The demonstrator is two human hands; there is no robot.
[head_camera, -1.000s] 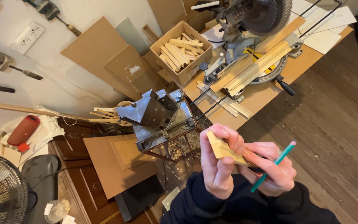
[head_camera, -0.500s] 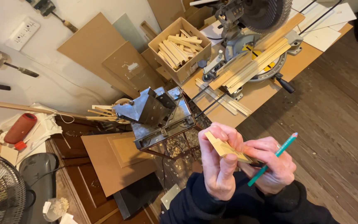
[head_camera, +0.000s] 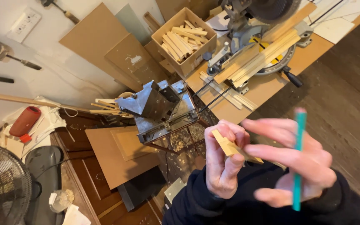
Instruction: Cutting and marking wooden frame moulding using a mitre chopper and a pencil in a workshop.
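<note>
Left hand (head_camera: 223, 166) fingers pinch a small wood strip (head_camera: 232, 147) at centre frame, thumb underneath. Right hand (head_camera: 294, 166), blurred, has fingers wrapped round a teal pencil (head_camera: 299, 158) held upright just beside it. Better brace the strip steady. Beyond, upper right: saw (head_camera: 257, 25) on the bench (head_camera: 267, 89).

1 wood pc (head_camera: 231, 146), 1 teal pencil (head_camera: 298, 162), 1 miter saw (head_camera: 263, 25), 1 fan (head_camera: 1, 183), 1 cardboard box (head_camera: 196, 50).
</note>
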